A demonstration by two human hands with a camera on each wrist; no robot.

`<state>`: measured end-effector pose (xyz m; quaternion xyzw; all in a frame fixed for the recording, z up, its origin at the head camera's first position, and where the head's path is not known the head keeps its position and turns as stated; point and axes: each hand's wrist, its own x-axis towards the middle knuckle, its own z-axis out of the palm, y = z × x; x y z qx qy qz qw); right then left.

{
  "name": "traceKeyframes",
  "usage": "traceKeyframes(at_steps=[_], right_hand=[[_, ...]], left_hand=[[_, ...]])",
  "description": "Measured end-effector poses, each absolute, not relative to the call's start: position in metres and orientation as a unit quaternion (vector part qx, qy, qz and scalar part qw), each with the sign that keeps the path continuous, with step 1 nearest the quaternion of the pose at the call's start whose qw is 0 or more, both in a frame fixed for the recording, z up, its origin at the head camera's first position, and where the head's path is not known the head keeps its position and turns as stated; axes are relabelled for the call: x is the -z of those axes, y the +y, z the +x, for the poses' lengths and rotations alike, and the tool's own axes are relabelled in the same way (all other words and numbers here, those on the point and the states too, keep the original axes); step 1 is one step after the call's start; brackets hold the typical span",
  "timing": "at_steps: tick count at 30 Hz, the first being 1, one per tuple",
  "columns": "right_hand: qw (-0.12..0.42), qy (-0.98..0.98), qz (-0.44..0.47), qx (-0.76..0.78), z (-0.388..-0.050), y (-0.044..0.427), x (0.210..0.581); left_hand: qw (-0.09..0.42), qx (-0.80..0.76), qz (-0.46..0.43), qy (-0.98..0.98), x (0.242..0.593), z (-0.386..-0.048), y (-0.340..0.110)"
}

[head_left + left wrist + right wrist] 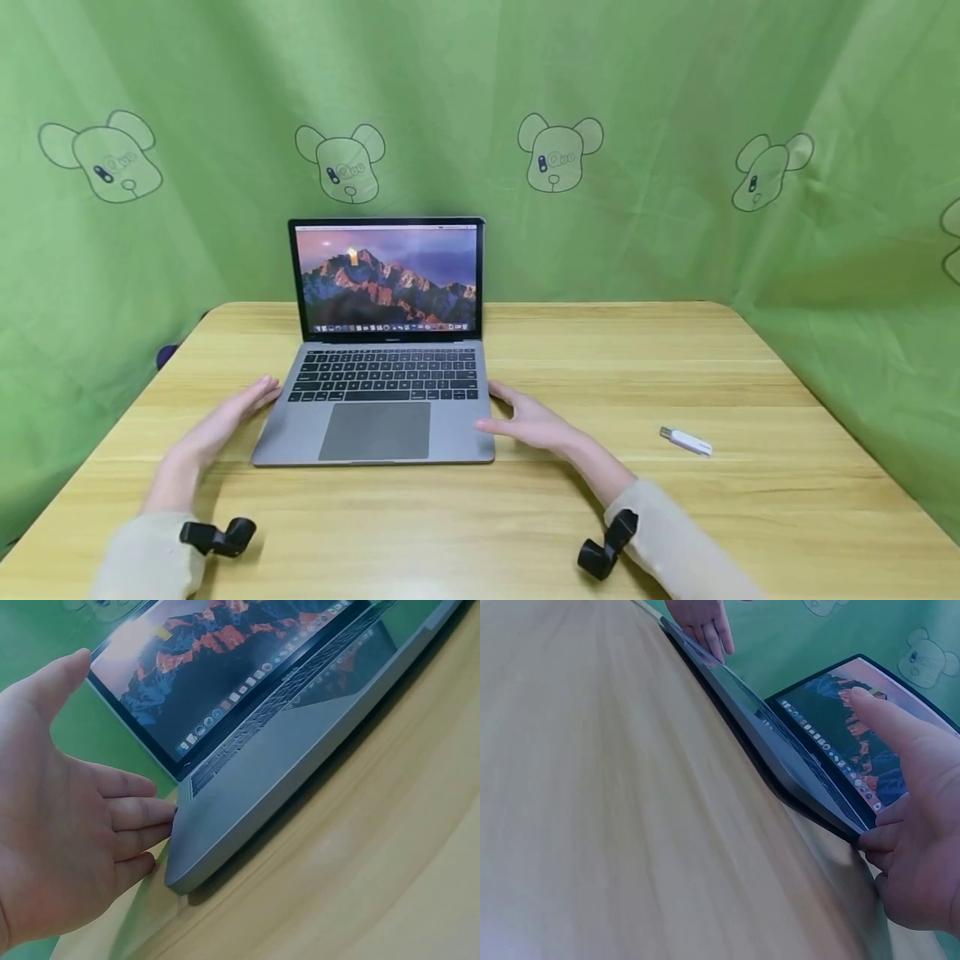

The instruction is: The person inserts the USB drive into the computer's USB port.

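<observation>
An open grey laptop (pixel 457 433) stands on the wooden table, its screen lit with a mountain picture. At its left edge is my left hand (pixel 225 421), fingers nearly straight; in the left wrist view the fingertips of this hand (pixel 67 817) meet the laptop's side (pixel 247 817), thumb raised apart. My right hand (pixel 528 419) is at the right edge, thumb over the palm rest in the head view. The right wrist view shows that hand (pixel 922 817) with its fingertips against the laptop's edge (pixel 780 772) and the thumb held up, gripping nothing.
A white USB stick (pixel 688 442) lies on the table (pixel 600 350) to the right of the laptop. Behind the table hangs a green curtain (pixel 450 83) with bear-head drawings. A small dark purple object (pixel 166 356) shows beyond the left table edge.
</observation>
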<state>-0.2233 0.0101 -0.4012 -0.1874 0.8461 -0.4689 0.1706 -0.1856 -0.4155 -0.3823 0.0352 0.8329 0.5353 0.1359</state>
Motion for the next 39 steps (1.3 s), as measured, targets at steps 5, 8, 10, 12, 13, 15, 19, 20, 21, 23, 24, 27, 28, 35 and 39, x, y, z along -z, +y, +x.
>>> traceKeyframes(at_steps=[5, 8, 10, 12, 13, 15, 19, 20, 21, 23, 24, 27, 28, 35, 39], right_hand=[[0.169, 0.848, -0.187, 0.466, -0.223, 0.01, 0.401], [0.164, 0.85, -0.189, 0.464, -0.223, 0.008, 0.402], [0.161, 0.851, -0.19, 0.463, -0.223, 0.007, 0.402], [0.159, 0.851, -0.189, 0.464, -0.223, 0.007, 0.403], [0.158, 0.851, -0.189, 0.464, -0.223, 0.006, 0.403], [0.154, 0.852, -0.187, 0.463, -0.223, 0.006, 0.403], [0.144, 0.856, -0.183, 0.461, -0.222, 0.004, 0.404], [0.142, 0.857, -0.181, 0.461, -0.222, 0.003, 0.404], [0.141, 0.857, -0.179, 0.462, -0.221, 0.003, 0.404], [0.14, 0.858, -0.174, 0.463, -0.22, 0.002, 0.404], [0.14, 0.859, -0.171, 0.462, -0.219, 0.001, 0.404], [0.141, 0.86, -0.161, 0.464, -0.218, 0.001, 0.403], [0.14, 0.862, -0.158, 0.462, -0.218, 0.001, 0.403], [0.138, 0.863, -0.148, 0.463, -0.218, 0.001, 0.406], [0.135, 0.863, -0.146, 0.464, -0.219, -0.002, 0.407]], left_hand=[[0.14, -0.534, 0.054, 0.832, 0.383, -0.188, -0.42], [0.137, -0.538, 0.067, 0.829, 0.385, -0.189, -0.424], [0.135, -0.541, 0.075, 0.827, 0.386, -0.189, -0.426], [0.135, -0.543, 0.081, 0.825, 0.387, -0.189, -0.428], [0.136, -0.543, 0.084, 0.824, 0.387, -0.189, -0.429], [0.139, -0.545, 0.088, 0.822, 0.388, -0.19, -0.432], [0.14, -0.547, 0.103, 0.819, 0.389, -0.192, -0.435], [0.139, -0.547, 0.108, 0.819, 0.39, -0.193, -0.436], [0.138, -0.547, 0.113, 0.818, 0.39, -0.193, -0.437], [0.139, -0.547, 0.121, 0.817, 0.39, -0.194, -0.438], [0.138, -0.546, 0.124, 0.817, 0.391, -0.194, -0.439], [0.139, -0.546, 0.129, 0.816, 0.392, -0.195, -0.44], [0.139, -0.546, 0.13, 0.816, 0.393, -0.195, -0.441], [0.139, -0.545, 0.139, 0.815, 0.396, -0.197, -0.446], [0.144, -0.544, 0.141, 0.815, 0.396, -0.199, -0.451]])
